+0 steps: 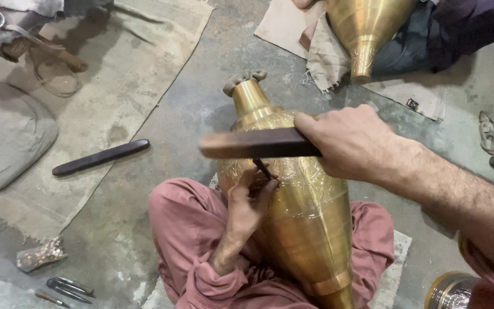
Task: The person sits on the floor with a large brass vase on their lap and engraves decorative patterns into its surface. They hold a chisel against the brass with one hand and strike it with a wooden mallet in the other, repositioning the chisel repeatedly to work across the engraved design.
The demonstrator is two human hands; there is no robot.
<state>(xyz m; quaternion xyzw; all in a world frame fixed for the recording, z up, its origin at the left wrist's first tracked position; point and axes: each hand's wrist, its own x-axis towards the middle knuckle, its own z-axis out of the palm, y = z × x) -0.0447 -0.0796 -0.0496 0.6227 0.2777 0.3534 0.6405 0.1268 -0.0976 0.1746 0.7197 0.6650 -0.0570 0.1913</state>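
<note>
Sat cross-legged in faded pink trousers [190, 229] on the grey concrete floor [201, 86], with a tall, tapering polished brass vase [310, 217] laid lengthwise across the lap, its narrow neck pointing away and stoppered with a knotted wad of tan cloth [244, 79]. Gripped in the right hand [347, 143], fingers clenched round one end, a flat dark wooden mallet bar [253, 144], held level just above the vase's shoulder. Pinched between the fingertips of the left hand [250, 197], a thin dark metal chisel [263, 169], its tip set against the finely engraved band of the brass, its upper end just beneath the wooden bar; whether touching it, impossible to tell. Left forearm rested along the vase's side, against the thigh. Spread to the left, a worn tan burlap sheet [127, 68], and on its edge a second long dark wooden bar [101, 157], lying free and well apart from both hands. Scattered at the lower left, several small dark metal punches [67, 286] beside a crumpled speckled scrap [40, 254]. Held at the top of the view, in another person's lap, a second brass vessel [367, 28] with its narrow end turned down over a frayed pale rag [324, 57]. Glimpsed at the lower right edge, part of a round silvery metal rim [450, 292].
</note>
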